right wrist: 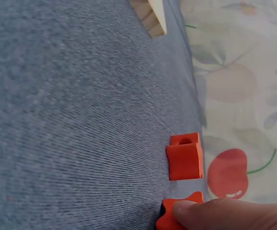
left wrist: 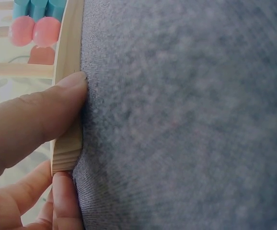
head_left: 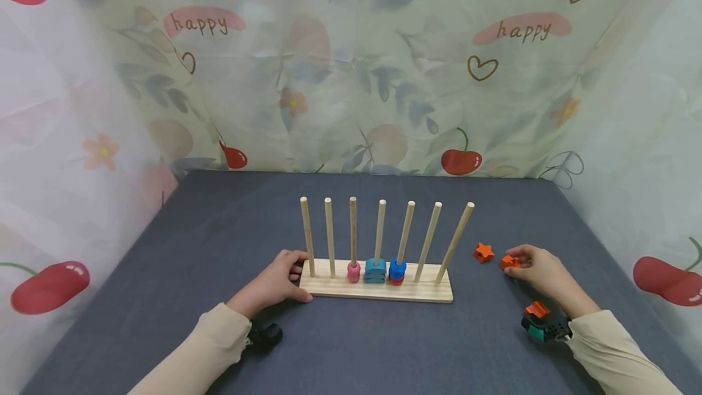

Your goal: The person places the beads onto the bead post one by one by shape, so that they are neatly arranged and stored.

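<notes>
A wooden peg board [head_left: 378, 290] with several upright pegs stands mid-table. My left hand [head_left: 276, 282] grips its left end, thumb along the front edge and fingers round the end. Pink beads [head_left: 353, 272], teal pieces [head_left: 375, 271] and a blue piece [head_left: 397, 270] over a red one [head_left: 396, 281] sit on three middle pegs. To the right, my right hand [head_left: 543, 270] pinches an orange star bead [right wrist: 168, 222] low over the cloth. Another orange star bead [head_left: 484, 253] lies just left of it, its hole showing in the right wrist view.
A third orange piece [head_left: 536, 309] lies by the right wrist, partly behind the black wrist camera [head_left: 548, 327]. Dark grey cloth [head_left: 384, 346] covers the table. A printed curtain [head_left: 351, 96] hangs along the back and both sides.
</notes>
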Demonstrator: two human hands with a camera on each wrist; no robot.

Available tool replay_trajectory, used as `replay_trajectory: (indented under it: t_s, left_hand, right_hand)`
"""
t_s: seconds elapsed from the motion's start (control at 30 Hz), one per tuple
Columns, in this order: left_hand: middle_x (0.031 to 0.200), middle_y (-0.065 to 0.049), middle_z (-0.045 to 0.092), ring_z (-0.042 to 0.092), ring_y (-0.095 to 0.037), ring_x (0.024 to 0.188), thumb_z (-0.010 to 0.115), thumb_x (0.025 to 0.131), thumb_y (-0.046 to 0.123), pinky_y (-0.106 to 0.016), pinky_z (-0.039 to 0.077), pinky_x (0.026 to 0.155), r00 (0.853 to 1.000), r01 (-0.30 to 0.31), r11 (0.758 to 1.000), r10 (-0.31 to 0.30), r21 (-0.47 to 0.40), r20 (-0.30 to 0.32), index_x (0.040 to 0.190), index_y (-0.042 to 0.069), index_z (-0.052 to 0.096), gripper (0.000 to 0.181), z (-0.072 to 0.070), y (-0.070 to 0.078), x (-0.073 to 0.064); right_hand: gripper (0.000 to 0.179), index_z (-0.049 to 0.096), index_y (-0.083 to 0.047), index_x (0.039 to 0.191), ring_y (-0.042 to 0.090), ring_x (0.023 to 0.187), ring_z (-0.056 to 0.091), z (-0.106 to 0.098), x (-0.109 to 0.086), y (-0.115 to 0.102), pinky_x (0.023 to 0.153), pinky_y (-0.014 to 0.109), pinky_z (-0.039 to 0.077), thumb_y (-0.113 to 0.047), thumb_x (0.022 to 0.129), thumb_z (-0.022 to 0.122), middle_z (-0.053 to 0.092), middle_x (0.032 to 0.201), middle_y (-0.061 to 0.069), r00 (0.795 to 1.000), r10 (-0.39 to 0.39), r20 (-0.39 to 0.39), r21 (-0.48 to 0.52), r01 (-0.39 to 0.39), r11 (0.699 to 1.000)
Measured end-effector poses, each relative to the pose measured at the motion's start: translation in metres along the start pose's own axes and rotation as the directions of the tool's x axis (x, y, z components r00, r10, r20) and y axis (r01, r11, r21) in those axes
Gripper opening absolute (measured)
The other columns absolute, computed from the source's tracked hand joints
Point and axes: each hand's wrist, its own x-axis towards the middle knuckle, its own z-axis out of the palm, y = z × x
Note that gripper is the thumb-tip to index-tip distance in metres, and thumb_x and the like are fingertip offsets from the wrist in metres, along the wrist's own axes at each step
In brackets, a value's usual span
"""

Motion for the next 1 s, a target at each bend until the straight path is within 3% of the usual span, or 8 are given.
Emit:
replay_trajectory:
  t_s: [0.17,0.37,0.53,0.7,0.8,0.9,1.0]
  left_hand:
    - [0.125,-0.014,0.043,0.052,-0.024,0.109,0.089,0.065,0.006,-0.042,0.047,0.097,1.0,0.007,1.0,-0.007,-0.001,0.002,0.135,0.003,0.05,0.08,0.0,0.001,0.0]
    - [0.126,-0.015,0.043,0.052,-0.025,0.109,0.089,0.065,0.005,-0.042,0.048,0.096,1.0,0.005,1.0,-0.005,-0.004,0.003,0.135,0.002,0.049,0.081,-0.001,0.001,0.0]
    - [0.126,-0.015,0.043,0.052,-0.024,0.108,0.089,0.065,0.005,-0.042,0.048,0.096,1.0,0.013,1.0,-0.013,-0.003,0.007,0.135,0.002,0.049,0.081,-0.001,0.001,0.0]
    - [0.127,-0.014,0.043,0.052,-0.025,0.11,0.089,0.065,0.006,-0.043,0.048,0.096,1.0,0.025,1.0,-0.025,-0.002,0.008,0.136,0.003,0.049,0.081,-0.001,0.002,-0.001]
    - [0.127,-0.014,0.043,0.053,-0.025,0.11,0.089,0.065,0.007,-0.043,0.048,0.096,1.0,0.024,1.0,-0.024,0.0,0.008,0.136,0.003,0.049,0.081,-0.001,0.003,-0.002]
    - [0.126,-0.014,0.043,0.053,-0.025,0.11,0.089,0.066,0.007,-0.043,0.048,0.096,1.0,0.02,1.0,-0.02,0.0,0.011,0.136,0.003,0.049,0.081,-0.001,0.003,-0.002]
    - [0.126,-0.014,0.043,0.052,-0.025,0.11,0.089,0.066,0.006,-0.043,0.048,0.097,1.0,0.014,1.0,-0.014,-0.001,0.012,0.136,0.002,0.049,0.081,-0.001,0.003,-0.002]
  right_hand:
    - [0.044,0.058,0.005,0.124,0.04,0.1,0.061,0.0,-0.001,-0.001,0.078,0.049,0.052,-0.023,0.091,0.068,0.06,0.118,0.03,1.0,-0.003,-0.014,-0.004,0.003,1.0]
    - [0.053,0.053,0.005,0.132,0.038,0.105,0.061,-0.015,-0.003,-0.013,0.081,0.05,0.052,-0.032,0.094,0.064,0.06,0.121,0.027,0.999,-0.03,-0.022,0.045,0.031,0.999]
    - [0.061,0.049,-0.003,0.138,0.033,0.105,0.061,-0.034,-0.007,-0.039,0.081,0.046,0.05,-0.042,0.093,0.062,0.063,0.122,0.02,0.998,-0.034,-0.046,0.108,0.038,0.993]
    - [0.062,0.05,-0.01,0.138,0.034,0.114,0.059,-0.047,-0.014,-0.07,0.088,0.053,0.047,-0.049,0.091,0.062,0.061,0.128,0.019,0.994,-0.064,-0.094,0.148,0.077,0.986]
    - [0.058,0.052,-0.013,0.134,0.015,0.108,0.063,-0.053,-0.02,-0.085,0.09,0.049,0.048,-0.049,0.09,0.062,0.061,0.128,0.016,0.985,-0.102,-0.142,0.157,0.124,0.98]
    - [0.054,0.053,-0.014,0.132,-0.009,0.098,0.057,-0.057,-0.025,-0.096,0.086,0.03,0.052,-0.047,0.09,0.063,0.063,0.125,0.009,0.971,-0.137,-0.195,0.166,0.17,0.971]
    - [0.051,0.052,-0.013,0.13,-0.017,0.094,0.052,-0.058,-0.03,-0.106,0.077,0.014,0.05,-0.043,0.091,0.064,0.064,0.116,-0.004,0.953,-0.171,-0.251,0.197,0.223,0.955]
